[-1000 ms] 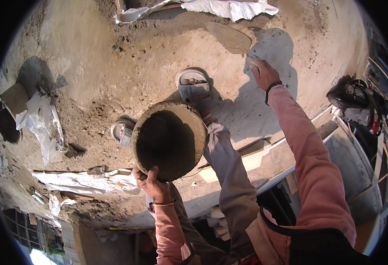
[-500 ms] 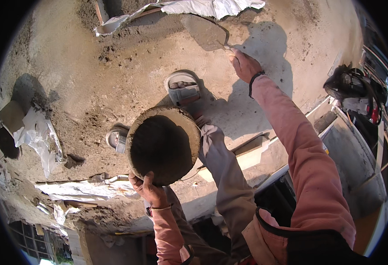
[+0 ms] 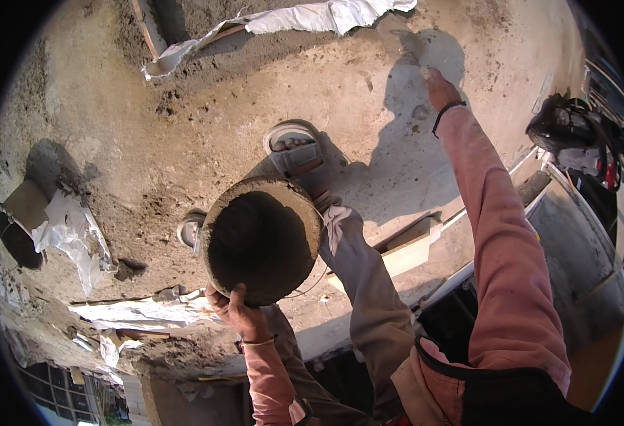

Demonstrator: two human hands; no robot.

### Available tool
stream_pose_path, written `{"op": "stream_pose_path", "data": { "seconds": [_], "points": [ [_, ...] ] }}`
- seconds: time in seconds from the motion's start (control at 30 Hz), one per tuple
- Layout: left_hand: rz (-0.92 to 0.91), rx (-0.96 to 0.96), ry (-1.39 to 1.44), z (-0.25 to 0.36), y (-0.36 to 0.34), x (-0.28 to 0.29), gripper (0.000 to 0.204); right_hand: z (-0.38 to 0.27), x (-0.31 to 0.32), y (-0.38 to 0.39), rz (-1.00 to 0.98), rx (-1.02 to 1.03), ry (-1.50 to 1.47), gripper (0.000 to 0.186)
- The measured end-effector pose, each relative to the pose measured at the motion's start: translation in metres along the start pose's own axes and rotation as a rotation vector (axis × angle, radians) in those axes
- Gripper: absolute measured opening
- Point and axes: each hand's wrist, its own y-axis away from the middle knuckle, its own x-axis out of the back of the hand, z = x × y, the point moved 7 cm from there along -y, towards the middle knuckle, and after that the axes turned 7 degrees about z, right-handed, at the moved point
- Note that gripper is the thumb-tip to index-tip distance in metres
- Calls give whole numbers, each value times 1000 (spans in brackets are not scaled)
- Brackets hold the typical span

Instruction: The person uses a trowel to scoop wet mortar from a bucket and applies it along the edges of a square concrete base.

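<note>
My left hand (image 3: 244, 316) grips the near rim of a round mud-caked bucket (image 3: 303, 206), thumb over the edge. The bucket is tilted with its mouth toward me; its inside is dark, so I cannot tell how much it holds. At the far right, my right hand (image 3: 443, 91) is closed round the handle of a trowel (image 3: 410, 48). The trowel's blade is seen faintly against the shadow on the ground, beyond the fingers. My sandalled feet (image 3: 296, 150) stand just beyond and left of the bucket.
White sheeting (image 3: 326, 18) lies along a boarded edge at the far side. A second bucket (image 3: 26, 207) lies tipped over at the left beside torn white sheeting (image 3: 74, 227). A black bag-like bundle (image 3: 567, 128) sits at the right, and a wooden board (image 3: 410, 250) lies near my knee.
My right hand has swung the trowel to the right, and its broad blade has turned so that less shows. My left hand keeps its hold on the bucket.
</note>
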Motion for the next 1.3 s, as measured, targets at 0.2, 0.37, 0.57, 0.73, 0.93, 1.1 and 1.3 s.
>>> {"op": "stream_pose_path", "data": {
  "seconds": [0.2, 0.37, 0.57, 0.73, 0.93, 1.1, 1.3],
  "points": [
    [-2, -4, 6, 3, 1, -3, 37, -10, -5, 37, 107, 150, -32, 38],
    [1, -22, -13, 8, 3, -7, 37, 22, 4, 16, 156, 76, 104, 39],
    [-65, -40, -78, -2, -6, 4, 44, 36, 7, 17, 150, 91, 119, 40],
    [-64, -11, -75, 0, -1, -7, 40, 45, 11, 38, 229, -124, -50, 41],
    [-89, -30, -89, 1, 2, -14, 39, 37, -10, 69, 174, -208, -79, 39],
    [-56, -14, -88, 2, 4, -17, 38, 21, -23, 65, 84, -568, -568, 36],
    [-100, -51, -119, 6, 2, -17, 37, -54, -30, 37, -166, -808, -1336, 37]
  ]
}}
